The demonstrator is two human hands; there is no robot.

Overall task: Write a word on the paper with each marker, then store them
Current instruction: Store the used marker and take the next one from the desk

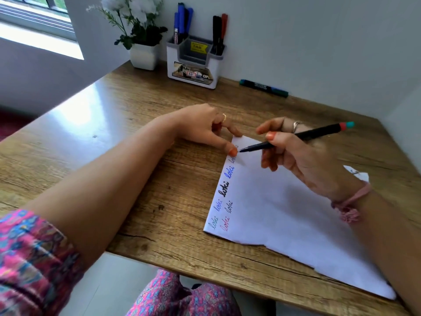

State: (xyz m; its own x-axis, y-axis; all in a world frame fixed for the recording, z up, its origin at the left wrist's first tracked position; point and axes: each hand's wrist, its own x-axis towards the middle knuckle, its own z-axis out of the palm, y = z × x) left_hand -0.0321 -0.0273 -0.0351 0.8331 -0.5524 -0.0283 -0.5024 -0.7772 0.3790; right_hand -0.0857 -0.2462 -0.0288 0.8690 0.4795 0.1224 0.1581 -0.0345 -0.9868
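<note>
A white sheet of paper [284,215] lies on the wooden desk, with several small words in different colours along its left edge. My right hand [303,156] holds a thin black marker [314,133] with a red and teal end; its tip touches the paper near the top left corner. My left hand [205,126] presses that corner down with its fingertips. A white and grey holder [193,71] at the back carries blue markers [183,21] on its left and black and red markers [219,30] on its right. A capped teal-ended marker [264,87] lies on the desk by the wall.
A white pot with white flowers [144,55] stands left of the holder. The wall runs behind the wooden desk [114,124] and along its right side. The front edge of the desk is near my lap, and a window is at far left.
</note>
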